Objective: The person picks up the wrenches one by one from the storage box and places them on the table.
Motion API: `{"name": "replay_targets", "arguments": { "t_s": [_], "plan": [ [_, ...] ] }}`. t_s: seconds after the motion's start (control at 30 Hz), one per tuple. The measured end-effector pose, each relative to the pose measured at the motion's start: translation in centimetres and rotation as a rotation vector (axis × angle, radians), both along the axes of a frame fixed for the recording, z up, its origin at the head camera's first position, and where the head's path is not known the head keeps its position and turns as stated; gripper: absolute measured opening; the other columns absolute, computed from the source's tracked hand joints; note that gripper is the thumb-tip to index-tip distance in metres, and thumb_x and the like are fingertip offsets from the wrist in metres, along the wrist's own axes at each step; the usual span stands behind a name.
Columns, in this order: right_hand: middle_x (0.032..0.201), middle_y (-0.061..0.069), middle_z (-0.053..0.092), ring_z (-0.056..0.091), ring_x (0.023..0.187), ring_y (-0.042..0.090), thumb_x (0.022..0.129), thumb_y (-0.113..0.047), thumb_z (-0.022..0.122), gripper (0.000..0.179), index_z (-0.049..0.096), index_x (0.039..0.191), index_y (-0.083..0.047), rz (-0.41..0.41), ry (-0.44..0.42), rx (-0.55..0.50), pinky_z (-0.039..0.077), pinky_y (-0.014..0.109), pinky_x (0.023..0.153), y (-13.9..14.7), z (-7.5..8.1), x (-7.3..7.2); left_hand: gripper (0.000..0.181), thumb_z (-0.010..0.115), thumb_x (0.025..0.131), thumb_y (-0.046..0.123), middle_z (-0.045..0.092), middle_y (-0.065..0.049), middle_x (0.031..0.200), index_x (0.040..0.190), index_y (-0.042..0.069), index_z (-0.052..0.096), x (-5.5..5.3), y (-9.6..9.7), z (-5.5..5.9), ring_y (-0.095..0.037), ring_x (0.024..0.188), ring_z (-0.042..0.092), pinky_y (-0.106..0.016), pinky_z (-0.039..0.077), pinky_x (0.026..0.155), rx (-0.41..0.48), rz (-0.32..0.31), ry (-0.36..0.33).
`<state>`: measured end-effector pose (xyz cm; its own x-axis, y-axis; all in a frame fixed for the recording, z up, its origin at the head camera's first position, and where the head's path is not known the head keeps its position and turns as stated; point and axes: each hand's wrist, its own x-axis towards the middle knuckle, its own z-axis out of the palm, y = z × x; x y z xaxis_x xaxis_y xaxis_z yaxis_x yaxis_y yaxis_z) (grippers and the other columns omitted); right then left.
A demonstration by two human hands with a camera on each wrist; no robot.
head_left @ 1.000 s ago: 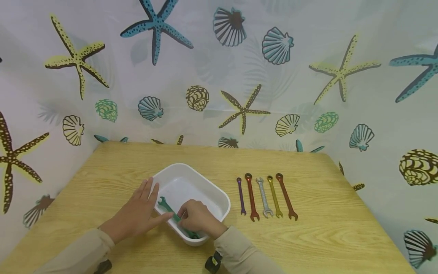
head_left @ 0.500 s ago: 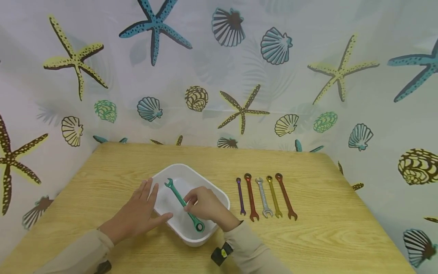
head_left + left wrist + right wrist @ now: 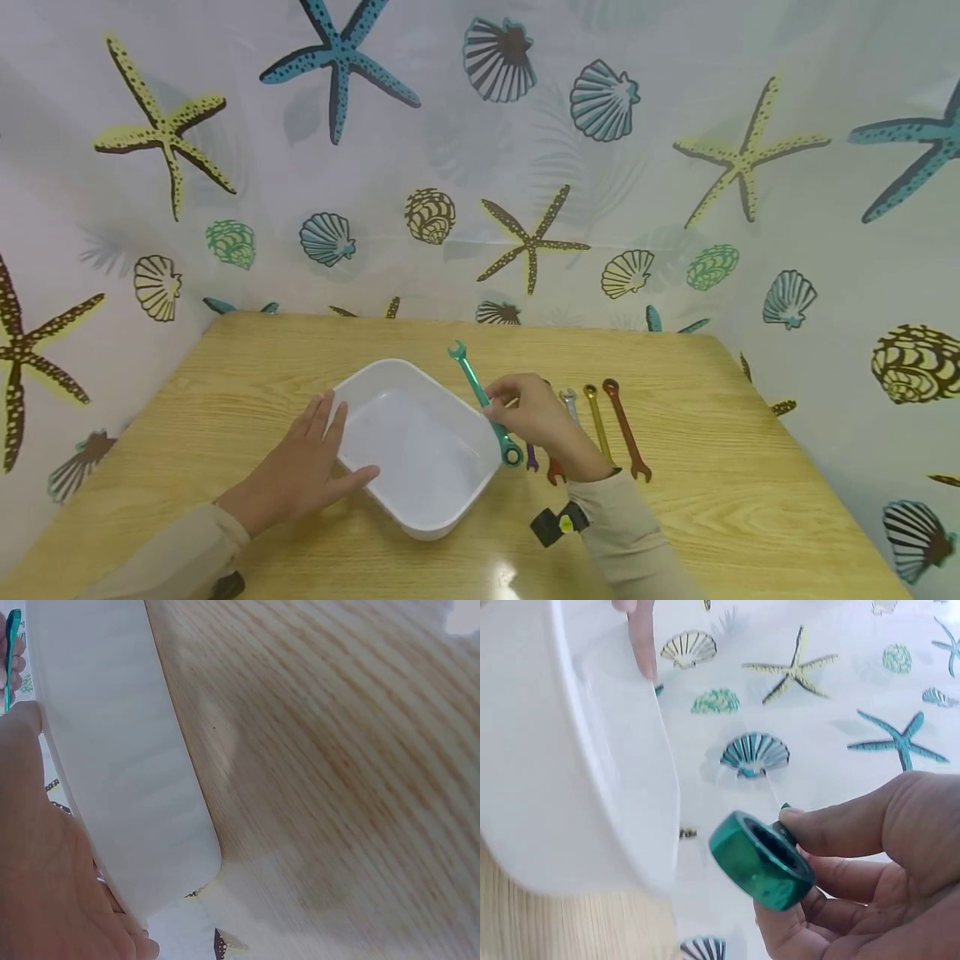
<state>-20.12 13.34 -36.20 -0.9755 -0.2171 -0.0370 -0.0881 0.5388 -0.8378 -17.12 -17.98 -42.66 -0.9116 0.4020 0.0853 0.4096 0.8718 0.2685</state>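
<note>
My right hand (image 3: 536, 412) pinches a green combination wrench (image 3: 474, 379) between thumb and fingers, above the right rim of a white plastic basin (image 3: 412, 450). The wrench is tilted, its open end pointing away and its ring end near me. In the right wrist view that ring end (image 3: 761, 862) is close to the camera, with the basin (image 3: 525, 750) to its left. My left hand (image 3: 300, 467) rests on the basin's left rim, fingers spread and straight. The left wrist view has the basin's outer wall (image 3: 120, 750) against that hand (image 3: 45, 855).
Right of the basin lies a row of wrenches: purple (image 3: 532, 457), red (image 3: 555, 473), silver (image 3: 570, 402), yellow (image 3: 599, 425) and dark red (image 3: 627, 429). My right hand covers parts of several. A curtain (image 3: 450, 167) printed with starfish and shells surrounds the wooden table (image 3: 712, 467).
My right hand has lifted the green wrench out of the basin and carried it up and right, past the rim. The basin now holds nothing visible. My left hand has stayed put.
</note>
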Motion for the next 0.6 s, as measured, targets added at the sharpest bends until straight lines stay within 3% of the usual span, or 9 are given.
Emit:
{"name": "replay_targets", "arguments": {
  "t_s": [0.27, 0.6],
  "plan": [
    [0.096, 0.016, 0.058, 0.059, 0.079, 0.019, 0.092, -0.005, 0.060, 0.026, 0.060, 0.114, 0.009, -0.071, -0.017, -0.008, 0.055, 0.033, 0.069, 7.0, -0.9, -0.5, 0.103, 0.041, 0.088, 0.073, 0.006, -0.030, 0.156, 0.147, -0.010, 0.023, 0.0, -0.2, -0.2, -0.047, 0.143, 0.004, -0.061, 0.014, 0.113, 0.006, -0.003, 0.000],
    [0.103, 0.023, 0.058, 0.059, 0.078, 0.020, 0.094, -0.007, 0.055, 0.036, 0.051, 0.122, 0.016, -0.204, -0.069, 0.114, 0.055, 0.036, 0.069, 15.9, -2.5, -0.9, 0.100, 0.043, 0.089, 0.070, 0.009, -0.032, 0.154, 0.146, -0.011, 0.026, 0.4, 0.0, 0.6, -0.049, 0.142, 0.008, -0.061, 0.017, 0.112, 0.013, -0.008, 0.019]
  ]
}}
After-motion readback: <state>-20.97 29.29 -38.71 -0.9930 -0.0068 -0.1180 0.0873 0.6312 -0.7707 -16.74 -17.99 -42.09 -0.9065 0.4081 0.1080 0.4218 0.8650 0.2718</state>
